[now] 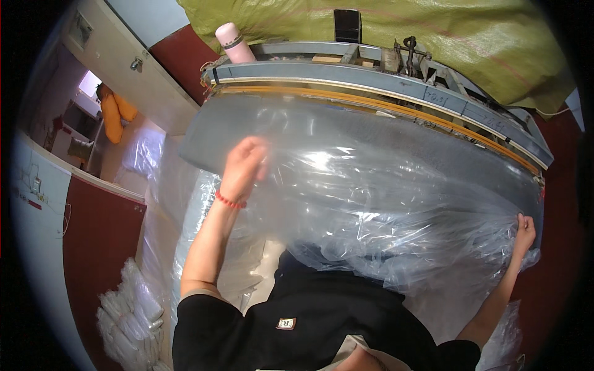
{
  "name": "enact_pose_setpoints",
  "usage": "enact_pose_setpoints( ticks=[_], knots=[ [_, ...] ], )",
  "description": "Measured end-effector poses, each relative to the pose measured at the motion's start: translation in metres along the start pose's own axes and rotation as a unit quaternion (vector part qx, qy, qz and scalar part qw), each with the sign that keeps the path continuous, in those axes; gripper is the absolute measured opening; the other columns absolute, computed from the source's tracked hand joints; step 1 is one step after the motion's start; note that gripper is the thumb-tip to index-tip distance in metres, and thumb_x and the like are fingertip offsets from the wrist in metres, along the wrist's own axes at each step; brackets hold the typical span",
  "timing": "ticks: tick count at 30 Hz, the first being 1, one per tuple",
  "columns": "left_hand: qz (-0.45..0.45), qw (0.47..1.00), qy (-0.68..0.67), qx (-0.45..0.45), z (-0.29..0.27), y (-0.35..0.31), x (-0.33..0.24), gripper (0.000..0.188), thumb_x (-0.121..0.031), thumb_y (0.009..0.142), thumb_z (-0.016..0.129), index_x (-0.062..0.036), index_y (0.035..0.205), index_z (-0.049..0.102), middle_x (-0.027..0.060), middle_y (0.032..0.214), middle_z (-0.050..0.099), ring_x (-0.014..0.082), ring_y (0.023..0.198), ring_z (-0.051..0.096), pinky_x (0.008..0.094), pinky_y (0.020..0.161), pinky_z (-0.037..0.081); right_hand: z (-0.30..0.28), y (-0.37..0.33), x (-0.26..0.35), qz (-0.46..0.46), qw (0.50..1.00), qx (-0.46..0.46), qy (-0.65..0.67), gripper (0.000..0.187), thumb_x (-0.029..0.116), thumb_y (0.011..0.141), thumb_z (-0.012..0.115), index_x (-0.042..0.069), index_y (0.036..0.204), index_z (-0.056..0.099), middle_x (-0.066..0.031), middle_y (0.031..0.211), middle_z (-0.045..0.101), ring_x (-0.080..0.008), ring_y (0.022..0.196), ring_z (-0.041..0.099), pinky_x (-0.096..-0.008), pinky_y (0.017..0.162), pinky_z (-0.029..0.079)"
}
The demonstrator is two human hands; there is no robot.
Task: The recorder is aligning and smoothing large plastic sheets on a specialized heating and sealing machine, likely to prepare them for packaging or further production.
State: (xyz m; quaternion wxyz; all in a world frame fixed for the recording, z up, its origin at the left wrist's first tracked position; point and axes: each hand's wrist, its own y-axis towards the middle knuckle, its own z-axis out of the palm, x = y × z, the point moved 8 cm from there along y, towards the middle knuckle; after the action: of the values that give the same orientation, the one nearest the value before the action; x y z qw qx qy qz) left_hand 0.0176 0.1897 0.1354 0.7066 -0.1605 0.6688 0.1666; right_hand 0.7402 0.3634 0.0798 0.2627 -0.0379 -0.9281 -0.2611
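A large sheet of clear plastic film (365, 198) spreads in wrinkles over the grey tabletop (241, 111) in front of me. My left hand (244, 166), with a red bead bracelet at the wrist, is raised over the left part of the tabletop. Its fingers are curled together at the film's left side, partly smeared by motion. At the far right, my right hand (525, 232) pinches the film's edge near the end of the tabletop. Between the hands the film bunches up and hangs down toward my body.
Along the back of the tabletop runs a long metal frame (383, 83) with an orange strip. A pink bottle (235, 44) stands at its left end. Bundles of clear plastic (133, 309) lie at lower left. Beyond the open door (133, 52), a person in orange (112, 114) bends.
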Motion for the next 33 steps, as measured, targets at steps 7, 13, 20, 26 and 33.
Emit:
enact_pose_setpoints(
  ticks=[7, 13, 20, 26, 33],
  knots=[
    [-0.038, 0.932, 0.358, -0.028, -0.059, 0.050, 0.074, 0.015, -0.014, 0.079, 0.058, -0.0030, 0.070, 0.054, -0.0029, 0.057, 0.048, 0.0043, 0.044, 0.039, 0.0203, 0.039, 0.030, 0.006, 0.004, -0.002, -0.006, 1.000, 0.001, -0.008, 0.026, 0.026, 0.081, 0.058, 0.002, 0.075, 0.051, -0.0052, 0.058, 0.040, -0.0127, 0.056, 0.036, -0.0269, 0.053, 0.036],
    [0.192, 0.799, 0.545, -0.163, -0.033, 0.051, 0.004, 0.021, -0.006, 0.071, 0.057, -0.0004, 0.091, 0.053, 0.0115, 0.094, 0.057, 0.0280, 0.078, 0.056, 0.0343, 0.065, 0.044, 0.001, 0.002, -0.006, 0.003, 1.000, 0.005, -0.021, 0.027, 0.026, 0.080, 0.058, 0.001, 0.075, 0.050, -0.0051, 0.059, 0.041, -0.0130, 0.055, 0.036, -0.0268, 0.053, 0.035],
    [0.311, 0.746, 0.584, 0.077, 0.037, 0.035, 0.022, 0.035, -0.016, 0.076, 0.059, -0.0006, 0.107, 0.053, 0.0157, 0.119, 0.047, 0.0320, 0.109, 0.044, 0.0361, 0.088, 0.039, 0.003, 0.004, -0.007, -0.005, 1.000, -0.006, -0.018, 0.027, 0.026, 0.080, 0.058, 0.001, 0.075, 0.050, -0.0048, 0.058, 0.040, -0.0122, 0.056, 0.036, -0.0260, 0.053, 0.035],
    [0.177, 0.800, 0.572, -0.032, 0.016, 0.060, 0.026, 0.021, -0.021, 0.076, 0.059, -0.0017, 0.083, 0.061, 0.0120, 0.076, 0.063, 0.0274, 0.076, 0.058, 0.0346, 0.066, 0.046, 0.002, 0.003, -0.009, 0.007, 1.000, -0.002, -0.013, 0.027, 0.024, 0.080, 0.059, 0.000, 0.073, 0.050, -0.0032, 0.058, 0.039, -0.0107, 0.057, 0.035, -0.0250, 0.053, 0.035],
    [0.139, 0.810, 0.539, -0.186, -0.007, 0.099, 0.039, 0.022, -0.023, 0.073, 0.061, -0.0029, 0.081, 0.061, 0.0123, 0.069, 0.060, 0.0301, 0.069, 0.058, 0.0371, 0.060, 0.045, 0.008, 0.018, -0.044, 0.032, 0.995, -0.013, 0.093, 0.025, 0.023, 0.080, 0.060, 0.001, 0.071, 0.053, 0.0038, 0.060, 0.040, -0.0055, 0.059, 0.034, -0.0193, 0.054, 0.031]
  ],
)
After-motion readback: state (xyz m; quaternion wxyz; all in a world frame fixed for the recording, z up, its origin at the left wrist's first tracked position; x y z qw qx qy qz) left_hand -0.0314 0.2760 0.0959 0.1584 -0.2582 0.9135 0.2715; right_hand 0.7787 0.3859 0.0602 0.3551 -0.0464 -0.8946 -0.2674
